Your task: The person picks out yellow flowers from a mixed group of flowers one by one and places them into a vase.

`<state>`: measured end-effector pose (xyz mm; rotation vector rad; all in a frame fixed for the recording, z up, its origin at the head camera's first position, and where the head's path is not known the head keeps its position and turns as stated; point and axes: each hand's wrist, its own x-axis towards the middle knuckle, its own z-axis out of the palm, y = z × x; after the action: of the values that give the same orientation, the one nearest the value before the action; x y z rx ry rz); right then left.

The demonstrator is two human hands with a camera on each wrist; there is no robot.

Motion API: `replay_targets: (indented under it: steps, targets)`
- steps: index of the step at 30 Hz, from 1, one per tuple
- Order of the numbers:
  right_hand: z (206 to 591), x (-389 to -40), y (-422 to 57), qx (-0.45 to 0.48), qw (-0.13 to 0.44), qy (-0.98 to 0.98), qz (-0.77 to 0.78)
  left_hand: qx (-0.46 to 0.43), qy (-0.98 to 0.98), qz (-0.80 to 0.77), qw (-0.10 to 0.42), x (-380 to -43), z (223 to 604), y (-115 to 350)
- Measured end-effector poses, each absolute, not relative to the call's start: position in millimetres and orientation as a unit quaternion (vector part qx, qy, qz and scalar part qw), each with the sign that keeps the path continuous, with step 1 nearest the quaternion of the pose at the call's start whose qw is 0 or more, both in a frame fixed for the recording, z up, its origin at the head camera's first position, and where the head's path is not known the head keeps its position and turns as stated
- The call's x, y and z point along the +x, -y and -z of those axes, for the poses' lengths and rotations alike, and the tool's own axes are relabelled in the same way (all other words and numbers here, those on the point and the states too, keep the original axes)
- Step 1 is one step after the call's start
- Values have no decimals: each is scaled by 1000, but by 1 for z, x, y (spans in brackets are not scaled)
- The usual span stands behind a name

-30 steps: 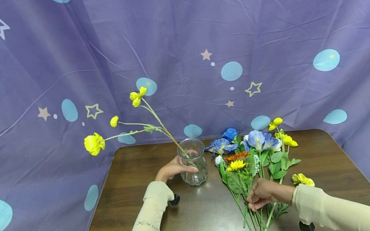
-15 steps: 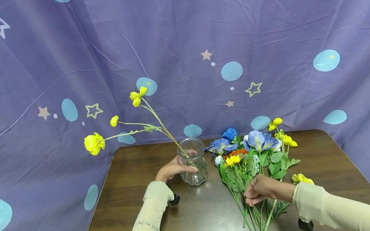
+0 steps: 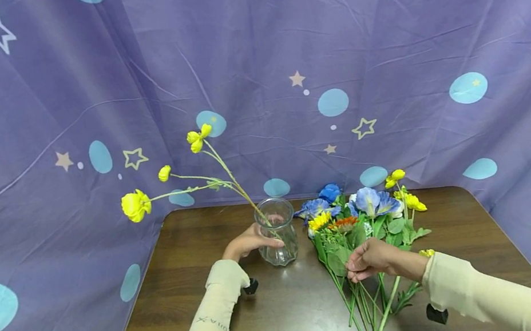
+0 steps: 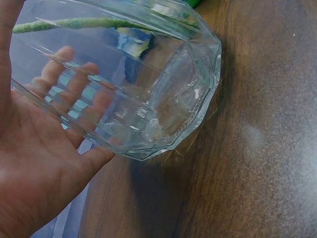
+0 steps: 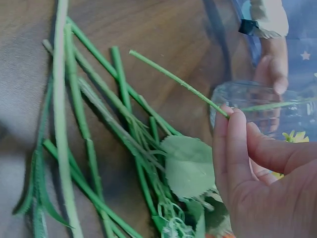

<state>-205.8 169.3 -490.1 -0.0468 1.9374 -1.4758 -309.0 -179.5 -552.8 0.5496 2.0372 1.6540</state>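
Observation:
My left hand (image 3: 250, 241) grips a clear glass vase (image 3: 280, 254) from its left side. In the left wrist view, fingers show through the faceted glass (image 4: 173, 124). A branched yellow flower (image 3: 136, 206) leans far left out of the vase, its green stem (image 4: 84, 23) inside. My right hand (image 3: 375, 259) pinches a thin green stem (image 5: 173, 77) between thumb and fingers, over the pile of flowers. That stem appears to belong to a small sunflower (image 3: 319, 221), whose head lies toward the vase. Part of the stem is hidden by the fingers.
Blue irises (image 3: 369, 201), an orange flower (image 3: 345, 223) and green leaves (image 3: 339, 261) lie heaped on the right of the wooden table (image 3: 280, 325). More yellow flowers (image 3: 413, 202) lie at the heap's right edge. A patterned purple curtain (image 3: 251, 75) hangs behind.
The right hand has lifted slightly up and away from the near edge. The sunflower head has shifted left and back toward the vase. Left hand and vase stay put.

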Motion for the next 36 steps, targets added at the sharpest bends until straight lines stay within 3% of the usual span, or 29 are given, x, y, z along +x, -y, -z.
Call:
replay_targets:
  steps: [36]
  targets:
    - [425, -245, -166, -51, 298, -756, 581, 207, -726, -613, 235, -310, 554, 179]
